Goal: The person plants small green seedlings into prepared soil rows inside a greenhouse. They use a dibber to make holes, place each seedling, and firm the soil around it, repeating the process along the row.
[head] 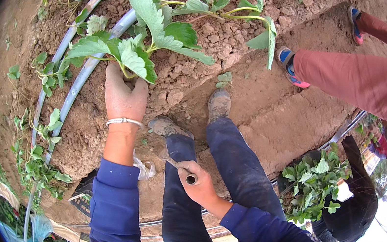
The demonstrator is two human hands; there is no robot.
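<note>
My left hand, with a silver-coloured bracelet at the wrist, reaches down to the raised soil bed. Its thumb and fingers close round the base of a leafy strawberry plant; the roots are hidden by the hand and soil. My right hand hangs lower, in front of my legs. It grips a small hand tool with a hollow round metal end towards me; a thin part sticks out past the fingers, its tip hard to make out. Both hands wear soil.
Two grey pipes curve along the bed among other strawberry plants. My muddy shoes stand in the furrow. A person in reddish trousers stands at right. Behind are a plastic bag, a dark crate and another person near bunched plants.
</note>
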